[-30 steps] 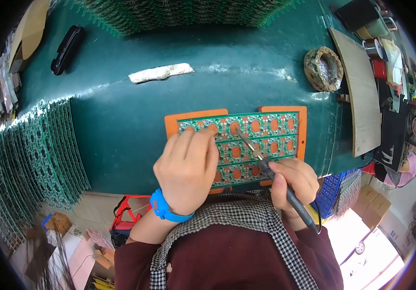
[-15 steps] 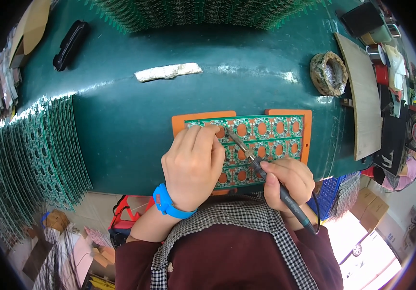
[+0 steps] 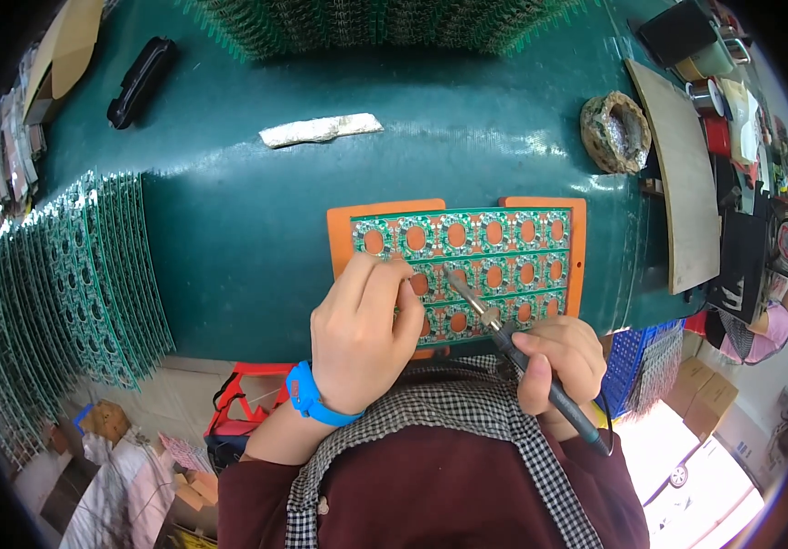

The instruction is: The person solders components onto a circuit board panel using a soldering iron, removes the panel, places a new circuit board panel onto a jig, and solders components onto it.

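A green circuit board panel (image 3: 503,251) with rows of round holes lies in an orange frame (image 3: 578,247) on the table in front of me. My right hand (image 3: 562,363) grips a soldering iron (image 3: 511,344), its metal tip angled over the panel's middle row. Over the panel's left part is my left hand (image 3: 364,322), closed in a pinch, with its fingertips close to the iron's tip. Whatever those fingers hold is too small or too hidden to name. A blue wristband (image 3: 310,399) circles my left wrist.
Upright green circuit boards (image 3: 101,274) stand close together at the left, with more boards (image 3: 375,26) at the far edge. Behind the frame lies a whitish strip (image 3: 321,131). A rough round bowl (image 3: 615,134) sits at the right, beside a tilted board (image 3: 677,183).
Both hands have come a little nearer to me. The soldering iron's tip has shifted from the panel's far row to its middle row, slightly rightward. The far row's left holes are now uncovered.
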`<state>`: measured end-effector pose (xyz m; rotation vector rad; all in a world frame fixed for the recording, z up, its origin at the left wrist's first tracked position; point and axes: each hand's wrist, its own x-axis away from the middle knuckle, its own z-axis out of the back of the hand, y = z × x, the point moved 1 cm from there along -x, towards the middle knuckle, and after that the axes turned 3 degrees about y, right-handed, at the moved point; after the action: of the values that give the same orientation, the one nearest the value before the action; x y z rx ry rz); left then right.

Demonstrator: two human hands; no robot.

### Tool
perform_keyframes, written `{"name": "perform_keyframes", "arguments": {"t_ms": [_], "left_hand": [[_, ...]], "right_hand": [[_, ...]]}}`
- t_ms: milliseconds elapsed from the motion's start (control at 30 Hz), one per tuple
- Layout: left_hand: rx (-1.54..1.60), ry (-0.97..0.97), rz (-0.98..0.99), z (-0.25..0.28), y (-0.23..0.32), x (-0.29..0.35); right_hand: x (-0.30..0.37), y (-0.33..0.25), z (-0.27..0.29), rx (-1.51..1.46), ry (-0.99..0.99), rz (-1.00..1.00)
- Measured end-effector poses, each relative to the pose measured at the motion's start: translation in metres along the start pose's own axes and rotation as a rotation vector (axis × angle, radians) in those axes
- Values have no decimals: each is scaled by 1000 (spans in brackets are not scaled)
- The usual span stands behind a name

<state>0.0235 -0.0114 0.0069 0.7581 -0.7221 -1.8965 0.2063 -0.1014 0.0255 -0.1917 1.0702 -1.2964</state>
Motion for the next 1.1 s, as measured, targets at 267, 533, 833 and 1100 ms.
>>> {"name": "perform_keyframes", "arguments": {"t_ms": [267, 533, 833, 1100], "left_hand": [[-24, -32, -30, -2, 2, 10], [-68, -85, 0, 1, 6, 14], [10, -111, -99, 6, 3, 41], [-31, -122, -92, 13, 9, 43]], "right_hand": [[7, -3, -7, 14, -44, 9], [16, -9, -5, 20, -29, 17], [36, -17, 4, -34, -66, 50], [41, -23, 1, -20, -48, 30]]}}
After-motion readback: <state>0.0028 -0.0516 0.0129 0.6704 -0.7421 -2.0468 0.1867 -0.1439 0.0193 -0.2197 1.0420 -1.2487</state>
